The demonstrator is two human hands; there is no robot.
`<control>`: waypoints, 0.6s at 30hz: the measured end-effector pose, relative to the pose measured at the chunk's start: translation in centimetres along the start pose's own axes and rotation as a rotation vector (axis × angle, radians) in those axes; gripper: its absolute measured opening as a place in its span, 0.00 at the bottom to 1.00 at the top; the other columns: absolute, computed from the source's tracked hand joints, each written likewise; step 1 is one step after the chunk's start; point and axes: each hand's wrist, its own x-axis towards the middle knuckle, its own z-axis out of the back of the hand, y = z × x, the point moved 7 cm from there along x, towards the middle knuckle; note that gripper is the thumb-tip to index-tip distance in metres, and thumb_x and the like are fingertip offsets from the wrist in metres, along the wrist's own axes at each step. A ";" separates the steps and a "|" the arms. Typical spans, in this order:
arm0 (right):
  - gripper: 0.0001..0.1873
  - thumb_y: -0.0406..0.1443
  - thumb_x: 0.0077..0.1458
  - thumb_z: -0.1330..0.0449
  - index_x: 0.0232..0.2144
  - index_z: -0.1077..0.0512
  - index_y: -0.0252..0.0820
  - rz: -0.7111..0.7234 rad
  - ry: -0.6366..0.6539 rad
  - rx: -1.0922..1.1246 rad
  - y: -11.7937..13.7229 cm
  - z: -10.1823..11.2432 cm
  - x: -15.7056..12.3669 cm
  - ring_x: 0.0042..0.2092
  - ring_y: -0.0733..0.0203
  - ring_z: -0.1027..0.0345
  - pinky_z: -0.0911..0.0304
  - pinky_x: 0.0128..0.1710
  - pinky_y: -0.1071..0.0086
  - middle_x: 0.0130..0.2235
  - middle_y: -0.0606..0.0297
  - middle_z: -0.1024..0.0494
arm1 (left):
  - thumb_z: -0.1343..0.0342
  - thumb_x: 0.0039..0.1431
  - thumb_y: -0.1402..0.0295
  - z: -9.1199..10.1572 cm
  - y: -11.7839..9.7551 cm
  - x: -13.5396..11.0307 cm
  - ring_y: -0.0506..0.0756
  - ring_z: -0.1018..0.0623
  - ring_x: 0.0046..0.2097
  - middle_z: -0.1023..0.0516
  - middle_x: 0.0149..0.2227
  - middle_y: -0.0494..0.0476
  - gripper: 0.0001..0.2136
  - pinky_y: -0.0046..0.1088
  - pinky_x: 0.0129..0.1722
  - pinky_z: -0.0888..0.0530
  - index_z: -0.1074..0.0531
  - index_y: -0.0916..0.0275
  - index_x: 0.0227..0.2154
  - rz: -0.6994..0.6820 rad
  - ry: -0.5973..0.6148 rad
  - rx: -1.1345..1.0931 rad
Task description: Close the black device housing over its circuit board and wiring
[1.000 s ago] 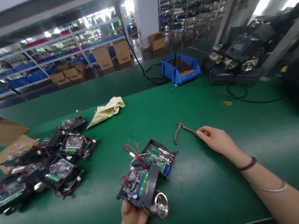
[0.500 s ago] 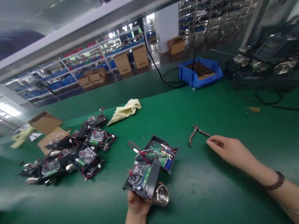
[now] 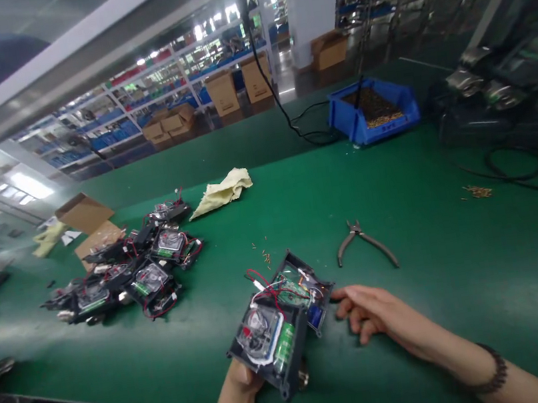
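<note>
My left hand (image 3: 245, 377) grips a dark device housing half (image 3: 270, 343) from below, its inside turned up. In it sit a clear-covered round part and a green cylinder like a battery; a bit of shiny metal shows underneath. Red and white wires join it to a second housing half (image 3: 307, 290) with a green circuit board, lying on the table just behind. My right hand (image 3: 366, 311) is open, fingers spread and slightly curled, its fingertips at the right edge of that second half; whether they touch cannot be told. Pliers (image 3: 363, 241) lie with handles apart beyond my right hand.
Several similar wired housings (image 3: 149, 280) are piled at left by an open cardboard box (image 3: 92, 218). A yellow cloth (image 3: 222, 192), small brass screws (image 3: 266, 257) and a blue bin of screws (image 3: 371, 109) lie farther back. More screws (image 3: 477, 192) and a black cable (image 3: 512, 175) are at right.
My right hand has left the pliers' handle and moved left to the second housing half, its fingers opening. My left hand has tilted its housing so the inside faces up more.
</note>
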 end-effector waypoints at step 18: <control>0.34 0.57 0.38 0.33 0.39 0.31 0.38 0.015 0.363 0.390 1.3 -6.0 -1.3 0.25 0.67 0.31 0.35 0.21 0.76 0.30 0.64 0.23 | 0.29 0.33 0.51 -0.6 0.1 1.2 0.60 0.18 0.41 0.17 0.41 0.57 0.32 0.32 0.42 0.23 0.24 0.59 0.45 -0.001 0.105 0.043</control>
